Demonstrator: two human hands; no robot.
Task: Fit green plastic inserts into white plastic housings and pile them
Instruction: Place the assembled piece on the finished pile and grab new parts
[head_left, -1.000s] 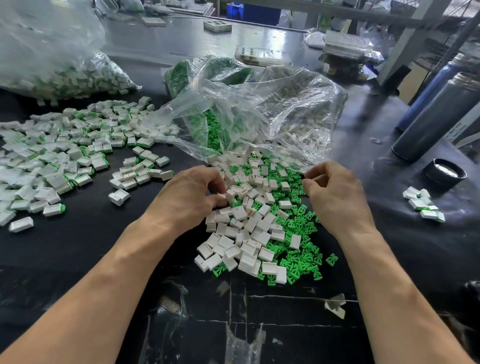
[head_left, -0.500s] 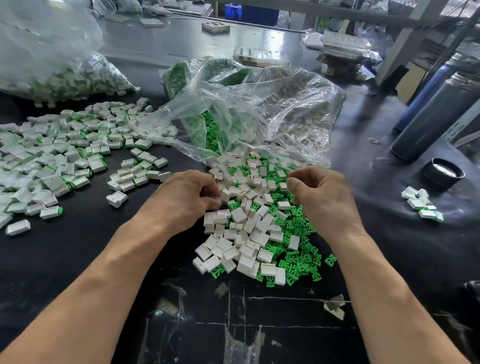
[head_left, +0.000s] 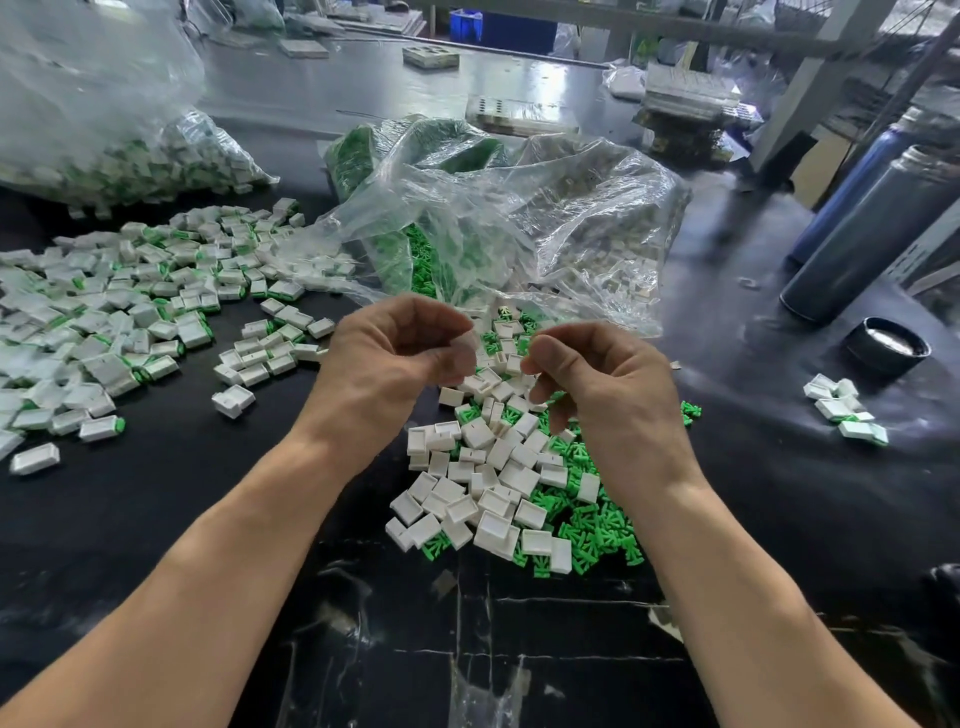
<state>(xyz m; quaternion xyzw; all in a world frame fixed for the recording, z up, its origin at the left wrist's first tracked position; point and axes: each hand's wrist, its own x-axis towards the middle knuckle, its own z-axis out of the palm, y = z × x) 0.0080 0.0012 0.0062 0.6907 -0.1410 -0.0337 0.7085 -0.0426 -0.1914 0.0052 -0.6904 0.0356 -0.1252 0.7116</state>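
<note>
Both hands hover side by side above the loose heap of parts, fingertips turned toward each other and nearly meeting. The left hand (head_left: 400, 358) is curled, thumb and fingers pinched on something pale and blurred that looks like a white plastic housing (head_left: 465, 343), though I cannot tell for certain. The right hand (head_left: 597, 384) is also curled with thumb and forefinger pressed together; whatever they hold is hidden, so I cannot tell what it is. Under and just beyond the wrists lies the mixed heap of small white rectangular plastic housings (head_left: 488, 499) and bright green plastic inserts (head_left: 592, 525), spread on the black table top (head_left: 208, 509), with the inserts mostly along the right and near edge. Left of the hands, apart from that heap, sprawls a wide pile of assembled white housings with green showing at one end (head_left: 119, 312). A few more assembled pieces (head_left: 841, 410) sit well off to the right, near a black round lid (head_left: 885, 345) and a dark metal flask (head_left: 872, 234). Behind the heap slumps a crumpled clear plastic bag (head_left: 519, 218) spilling green and white parts. At far left rests another clear bag of finished pieces (head_left: 130, 150).
</note>
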